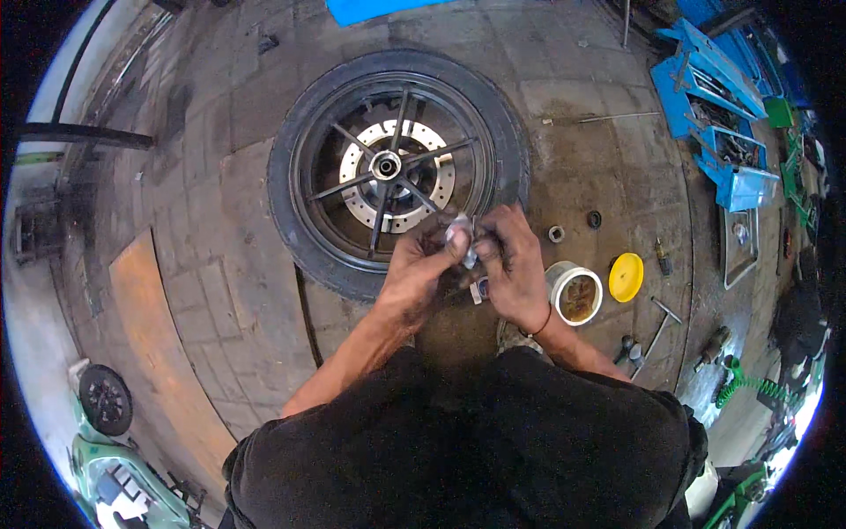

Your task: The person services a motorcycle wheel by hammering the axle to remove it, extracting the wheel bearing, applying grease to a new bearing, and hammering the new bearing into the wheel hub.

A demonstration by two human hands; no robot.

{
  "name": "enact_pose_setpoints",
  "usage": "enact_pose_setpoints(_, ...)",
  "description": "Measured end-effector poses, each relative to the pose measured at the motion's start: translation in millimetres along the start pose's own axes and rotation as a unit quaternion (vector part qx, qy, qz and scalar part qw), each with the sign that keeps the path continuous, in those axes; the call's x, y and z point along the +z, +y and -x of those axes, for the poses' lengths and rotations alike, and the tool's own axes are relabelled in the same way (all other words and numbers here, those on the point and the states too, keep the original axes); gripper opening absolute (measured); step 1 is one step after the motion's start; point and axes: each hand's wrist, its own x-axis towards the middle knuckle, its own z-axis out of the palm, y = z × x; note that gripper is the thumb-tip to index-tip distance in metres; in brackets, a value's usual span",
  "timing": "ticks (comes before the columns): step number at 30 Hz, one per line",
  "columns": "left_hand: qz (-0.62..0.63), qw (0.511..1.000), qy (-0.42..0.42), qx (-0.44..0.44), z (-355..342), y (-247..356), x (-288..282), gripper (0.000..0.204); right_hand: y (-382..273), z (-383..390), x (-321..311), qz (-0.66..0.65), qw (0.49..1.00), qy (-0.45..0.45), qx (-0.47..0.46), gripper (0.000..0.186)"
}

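Note:
My left hand (426, 264) and my right hand (511, 269), both dark with grime, are closed on a small silvery object (467, 242) between them, partly hidden by my fingers and too blurred to name. Just beyond them lies a black spoked wheel with a tyre (293, 172) and a silver brake disc (357, 198). A small box (479, 290) shows below my fingers. To the right of my right hand are a white tub of brown grease (578, 298), its yellow lid (626, 277), a metal ring (556, 234) and a black ring (594, 219).
Blue toolboxes (736, 176), a metal tray (740, 256), a T-handled tool (656, 326) and a green coiled hose (749, 390) are at the right. A long board (159, 326) lies at the left, near a green scooter (119, 476). A thin rod (617, 116) lies beyond the wheel's right side.

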Motion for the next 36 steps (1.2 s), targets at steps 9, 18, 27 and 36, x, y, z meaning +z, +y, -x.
enact_pose_setpoints(9,-0.178,0.976,-0.125,-0.009,-5,16,-10,0.023,-4,9,-9,-0.004,0.999,0.044,-0.002,0.018)
enact_pose_setpoints(18,-0.312,0.938,-0.135,0.067,-3,11,-7,0.029,5,12,-10,0.053,0.994,0.08,-0.056,0.021)
enact_pose_setpoints(27,-0.221,0.97,-0.031,0.097,-5,10,-1,0.02,7,-2,-22,-0.065,0.997,0.01,-0.032,0.026)
enact_pose_setpoints(36,-0.301,0.934,0.031,0.192,-4,0,6,0.011,9,0,-7,-0.18,0.967,-0.035,0.177,0.023)
